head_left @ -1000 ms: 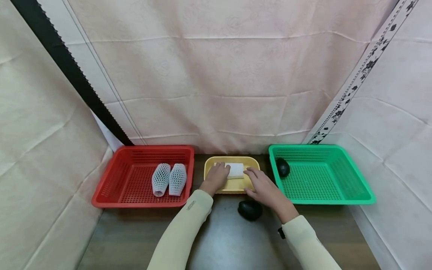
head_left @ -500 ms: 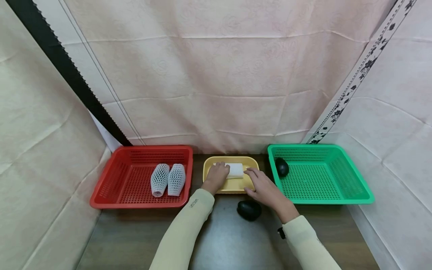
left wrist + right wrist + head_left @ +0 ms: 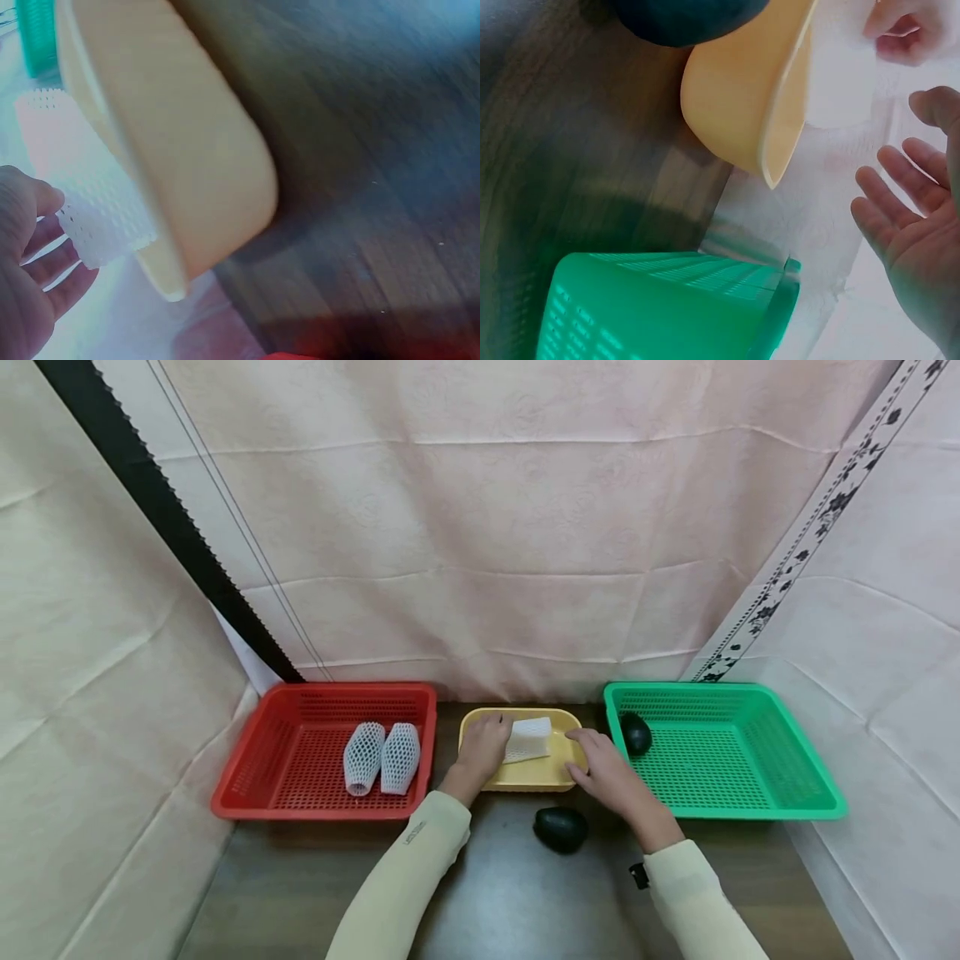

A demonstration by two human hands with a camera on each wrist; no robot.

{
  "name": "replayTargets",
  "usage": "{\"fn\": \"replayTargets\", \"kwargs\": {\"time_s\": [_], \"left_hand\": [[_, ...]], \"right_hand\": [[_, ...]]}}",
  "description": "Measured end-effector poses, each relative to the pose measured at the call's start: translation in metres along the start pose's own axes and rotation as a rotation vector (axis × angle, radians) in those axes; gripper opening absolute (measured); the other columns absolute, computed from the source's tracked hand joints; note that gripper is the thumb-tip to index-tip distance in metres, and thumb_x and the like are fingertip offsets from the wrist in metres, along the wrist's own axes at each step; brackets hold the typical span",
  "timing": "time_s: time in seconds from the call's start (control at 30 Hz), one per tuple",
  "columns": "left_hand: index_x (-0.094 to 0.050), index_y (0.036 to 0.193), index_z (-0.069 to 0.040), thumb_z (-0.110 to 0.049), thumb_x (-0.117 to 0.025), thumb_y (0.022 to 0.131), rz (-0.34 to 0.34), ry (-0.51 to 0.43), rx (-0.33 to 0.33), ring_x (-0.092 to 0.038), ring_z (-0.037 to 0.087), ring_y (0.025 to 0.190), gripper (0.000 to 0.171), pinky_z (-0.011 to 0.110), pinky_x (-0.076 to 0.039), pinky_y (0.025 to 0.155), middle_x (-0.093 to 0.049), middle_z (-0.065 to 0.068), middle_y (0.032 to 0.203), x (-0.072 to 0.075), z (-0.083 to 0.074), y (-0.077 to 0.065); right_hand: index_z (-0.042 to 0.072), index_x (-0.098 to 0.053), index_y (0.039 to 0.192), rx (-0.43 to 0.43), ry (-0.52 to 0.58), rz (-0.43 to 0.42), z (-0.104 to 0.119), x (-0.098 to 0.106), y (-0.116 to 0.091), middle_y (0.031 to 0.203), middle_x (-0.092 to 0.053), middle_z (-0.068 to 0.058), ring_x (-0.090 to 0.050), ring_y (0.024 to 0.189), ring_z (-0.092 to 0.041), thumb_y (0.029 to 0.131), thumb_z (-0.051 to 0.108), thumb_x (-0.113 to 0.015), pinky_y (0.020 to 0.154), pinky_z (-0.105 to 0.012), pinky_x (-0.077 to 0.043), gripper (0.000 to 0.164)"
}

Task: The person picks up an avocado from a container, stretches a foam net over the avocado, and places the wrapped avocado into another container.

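Observation:
My left hand pinches one end of a white foam net sleeve over the yellow tray. In the left wrist view, thumb and fingers sit at the edge of the flattened net, which rises above the tray rim. My right hand is at the tray's right side, apart from the net. Its fingers are loosely spread and hold nothing, as the right wrist view shows of the hand. A dark, smooth, egg-shaped fruit, like an avocado, lies on the table before the tray.
At the left, a red basket holds two net-wrapped pieces. A green basket stands at the right with another dark fruit by its left wall. Cloth curtains enclose the back and sides.
My right hand has drawn back to the right, away from the foam net sleeve. In my left hand the net now tilts, with more of it showing. The head view shifted slightly.

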State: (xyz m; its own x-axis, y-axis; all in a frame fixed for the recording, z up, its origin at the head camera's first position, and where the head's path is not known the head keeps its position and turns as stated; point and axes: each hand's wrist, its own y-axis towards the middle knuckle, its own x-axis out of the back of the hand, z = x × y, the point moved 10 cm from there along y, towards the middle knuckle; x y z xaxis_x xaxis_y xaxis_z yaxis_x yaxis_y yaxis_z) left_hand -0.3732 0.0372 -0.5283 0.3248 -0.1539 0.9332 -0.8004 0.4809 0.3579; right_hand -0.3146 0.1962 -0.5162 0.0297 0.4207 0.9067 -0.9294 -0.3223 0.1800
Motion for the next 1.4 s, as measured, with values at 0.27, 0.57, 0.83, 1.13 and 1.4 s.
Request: {"fn": "replayTargets", "kwargs": {"time_s": [0.27, 0.57, 0.83, 1.13, 1.4], "left_hand": [[-0.069, 0.101, -0.008, 0.002, -0.069, 0.09, -0.125, -0.109, -0.029, -0.067, 0.024, 0.082, 0.014, 0.038, -0.057, 0.071, -0.07, 0.008, 0.094, 0.042, -0.009, -0.012], [-0.069, 0.113, -0.009, -0.006, -0.065, 0.098, -0.051, -0.321, 0.014, -0.069, 0.022, 0.094, 0.015, 0.036, -0.06, 0.081, -0.069, 0.008, 0.108, 0.053, -0.013, -0.026], [-0.068, 0.119, -0.01, -0.014, -0.064, 0.102, 0.016, -0.495, 0.047, -0.067, 0.02, 0.093, 0.018, 0.036, -0.06, 0.087, -0.068, 0.007, 0.11, 0.061, -0.019, -0.037], [-0.069, 0.114, -0.009, -0.012, -0.065, 0.101, -0.026, -0.592, 0.085, -0.066, 0.02, 0.093, 0.014, 0.036, -0.059, 0.091, -0.069, 0.007, 0.107, 0.077, -0.021, -0.042], [-0.07, 0.115, -0.008, -0.015, -0.065, 0.101, -0.066, -0.569, 0.093, -0.066, 0.02, 0.1, 0.016, 0.036, -0.057, 0.096, -0.07, 0.007, 0.111, 0.094, -0.028, -0.049]], "right_hand": [[0.005, -0.06, 0.134, -0.003, 0.026, -0.03, -0.002, 0.011, 0.005, 0.134, -0.063, -0.014, -0.059, 0.124, -0.031, 0.097, 0.025, -0.073, 0.105, -0.05, -0.051, 0.044], [0.008, -0.068, 0.122, 0.008, 0.12, -0.099, 0.007, 0.017, 0.002, 0.123, -0.069, -0.009, -0.063, 0.109, -0.025, 0.094, 0.021, -0.077, 0.091, -0.045, -0.059, 0.032], [0.002, -0.069, 0.119, 0.085, 0.239, -0.229, 0.023, 0.03, -0.003, 0.11, -0.075, -0.014, -0.072, 0.093, -0.026, 0.089, 0.011, -0.081, 0.078, -0.046, -0.061, 0.033], [0.005, -0.071, 0.108, 0.046, 0.359, -0.173, 0.029, 0.029, -0.007, 0.089, -0.07, -0.004, -0.056, 0.071, -0.011, 0.091, 0.012, -0.079, 0.062, -0.025, -0.054, 0.02], [0.007, -0.069, 0.1, 0.065, 0.349, -0.202, 0.036, 0.031, -0.012, 0.078, -0.062, 0.002, -0.05, 0.065, -0.006, 0.092, 0.011, -0.078, 0.056, -0.022, -0.048, 0.013]]}}
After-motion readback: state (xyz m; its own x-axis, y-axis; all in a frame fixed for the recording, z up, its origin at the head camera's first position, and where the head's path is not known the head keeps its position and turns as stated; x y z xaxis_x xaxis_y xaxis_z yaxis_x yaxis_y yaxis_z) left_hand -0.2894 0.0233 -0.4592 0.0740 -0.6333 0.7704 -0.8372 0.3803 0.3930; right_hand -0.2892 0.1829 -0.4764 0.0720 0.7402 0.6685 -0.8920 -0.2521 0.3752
